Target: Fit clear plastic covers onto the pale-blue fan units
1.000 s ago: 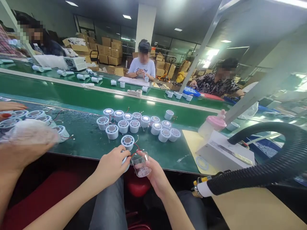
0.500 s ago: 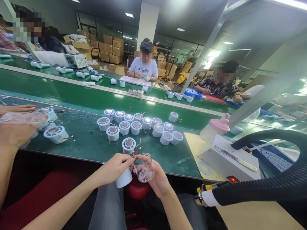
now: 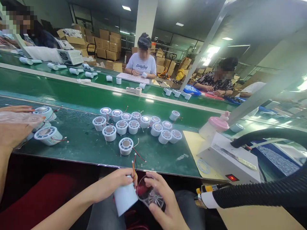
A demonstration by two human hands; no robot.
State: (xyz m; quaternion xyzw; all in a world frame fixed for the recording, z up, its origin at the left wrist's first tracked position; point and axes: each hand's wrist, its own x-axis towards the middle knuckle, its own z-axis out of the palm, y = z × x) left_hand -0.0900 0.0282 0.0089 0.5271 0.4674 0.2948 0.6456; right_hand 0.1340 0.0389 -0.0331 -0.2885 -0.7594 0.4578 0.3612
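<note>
One long green bench [image 3: 79, 137] stretches across the upper side of my hands, from roughly ten o'clock round to two. Between two and three o'clock stands a pale box [image 3: 223, 163], with a black hose [image 3: 259, 195] lower down at three. At twelve o'clock sits a group of upright white housings [image 3: 122, 127], round grilles facing up; one lone housing [image 3: 126, 146] stands apart at eleven, nearest to me. At about ten, a co-worker's hand [image 3: 11, 135] is near some similar pieces.

My right hand [image 3: 169, 201] is curved in a wide C, fingers high and thumb low, parted around a clear cup [image 3: 154, 198]. My left hand [image 3: 117, 180] is drawn in tighter, thumb and fingers gripping the upper end of a white cylinder [image 3: 126, 198]. Both pieces are off the bench, over my lap.

What matters most, I judge, is how these two lie: the cup is just beside the cylinder, at its three o'clock. The cylinder's long axis leans from half past eleven to half past five; the cup's rim seems tipped toward ten, its ribbed base toward four. I cannot tell whether they touch. Thin coloured wires [image 3: 133, 171] stick up at twelve from my left fingertips.
</note>
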